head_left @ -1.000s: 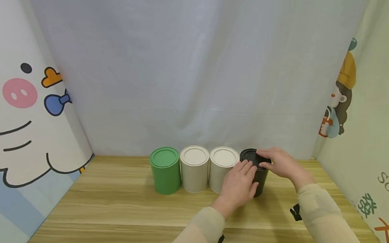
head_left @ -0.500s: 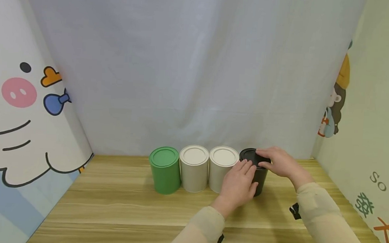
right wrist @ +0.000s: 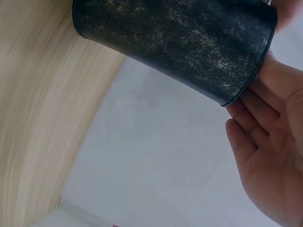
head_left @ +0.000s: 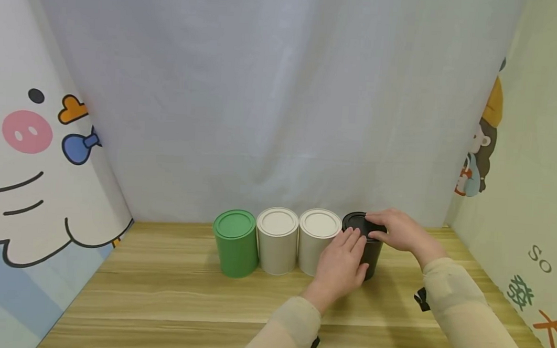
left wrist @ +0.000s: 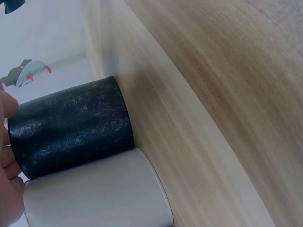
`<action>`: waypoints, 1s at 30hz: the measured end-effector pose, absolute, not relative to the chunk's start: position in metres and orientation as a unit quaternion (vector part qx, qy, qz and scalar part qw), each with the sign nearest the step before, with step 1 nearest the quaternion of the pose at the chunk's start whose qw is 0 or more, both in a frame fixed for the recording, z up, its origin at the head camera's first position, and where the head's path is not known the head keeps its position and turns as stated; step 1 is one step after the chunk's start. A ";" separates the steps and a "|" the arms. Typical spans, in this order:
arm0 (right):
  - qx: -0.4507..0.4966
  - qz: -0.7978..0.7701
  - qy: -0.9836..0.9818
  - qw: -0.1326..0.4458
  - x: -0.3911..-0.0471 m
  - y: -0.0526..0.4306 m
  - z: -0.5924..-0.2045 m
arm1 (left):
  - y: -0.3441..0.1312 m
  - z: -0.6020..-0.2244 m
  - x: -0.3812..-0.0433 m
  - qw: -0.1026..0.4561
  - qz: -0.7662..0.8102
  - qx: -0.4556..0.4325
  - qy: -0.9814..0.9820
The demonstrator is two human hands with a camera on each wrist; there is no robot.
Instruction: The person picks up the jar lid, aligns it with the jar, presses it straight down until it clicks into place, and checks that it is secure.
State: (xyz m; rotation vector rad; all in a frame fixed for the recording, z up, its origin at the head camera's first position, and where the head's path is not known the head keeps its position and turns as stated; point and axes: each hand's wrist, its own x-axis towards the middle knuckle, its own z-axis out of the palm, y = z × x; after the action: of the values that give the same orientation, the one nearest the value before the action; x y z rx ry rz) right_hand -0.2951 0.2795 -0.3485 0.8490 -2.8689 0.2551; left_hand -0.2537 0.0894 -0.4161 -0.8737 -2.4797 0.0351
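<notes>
A black lidded can stands upright at the right end of a row of cans in the head view. My left hand reaches across its front left, nearly straight fingers resting at the lid's near edge. My right hand lies over the lid's right side, fingers and thumb extended and touching the top. The right wrist view shows this palm loosely spread beside the can's lid end. In the left wrist view the can's dark, speckled side touches a white can.
Left of the black can stand a white can, another white can and a green can, all lidded and close together. They stand on a wood-grain table near a grey-white curtain. Printed cloths hang at both sides.
The hands and cans keep their places over the last second. Only the head view shifts very slightly.
</notes>
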 end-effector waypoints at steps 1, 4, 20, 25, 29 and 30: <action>0.281 0.085 -0.953 0.069 -0.295 0.279 -0.348 | 0.089 -0.417 -0.254 0.253 0.013 -0.321 -0.913; 0.280 0.085 -0.954 0.067 -0.295 0.279 -0.348 | 0.090 -0.418 -0.254 0.254 0.013 -0.320 -0.913; 0.292 0.096 -0.949 0.069 -0.297 0.280 -0.352 | 0.088 -0.420 -0.258 0.264 0.011 -0.327 -0.907; 0.296 0.110 -0.946 0.078 -0.297 0.282 -0.356 | 0.086 -0.419 -0.260 0.283 -0.006 -0.333 -0.900; 0.287 0.120 -0.947 0.081 -0.296 0.284 -0.359 | 0.084 -0.416 -0.264 0.301 -0.020 -0.341 -0.890; 0.285 0.122 -0.947 0.083 -0.296 0.285 -0.360 | 0.083 -0.415 -0.265 0.304 -0.021 -0.343 -0.888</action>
State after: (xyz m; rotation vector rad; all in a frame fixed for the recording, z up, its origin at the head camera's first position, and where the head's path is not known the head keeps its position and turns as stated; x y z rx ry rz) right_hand -0.2964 0.2849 -0.3599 0.8510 -2.8288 0.3637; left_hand -0.2654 0.0830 -0.4150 -0.9099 -2.3540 -0.0566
